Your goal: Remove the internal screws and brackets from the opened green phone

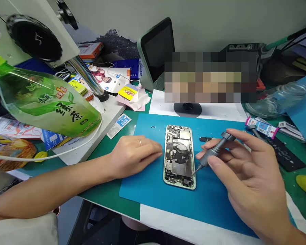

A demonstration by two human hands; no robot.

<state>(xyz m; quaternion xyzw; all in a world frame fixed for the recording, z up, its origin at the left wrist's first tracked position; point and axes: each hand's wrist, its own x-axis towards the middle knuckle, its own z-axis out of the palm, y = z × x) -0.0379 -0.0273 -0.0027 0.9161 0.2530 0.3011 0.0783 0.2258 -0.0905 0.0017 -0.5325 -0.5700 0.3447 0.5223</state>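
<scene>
An opened phone (179, 156) lies face down on a blue mat (148, 177), its circuit boards and shields exposed inside a pale green frame. My left hand (132, 154) rests curled on the mat with its fingers pressed against the phone's left edge; a ring sits on one finger. My right hand (244, 170) pinches a grey screwdriver (214, 149), whose tip touches the phone's lower right side. A small black part (206, 139) lies on the mat just right of the phone.
A green tea bottle (46, 102) looms at the near left. A microscope stand (86, 75) and packets crowd the back left. A small screen (155, 51) stands behind the mat. A black phone part (283, 153) and a glass jar (272, 98) lie at the right.
</scene>
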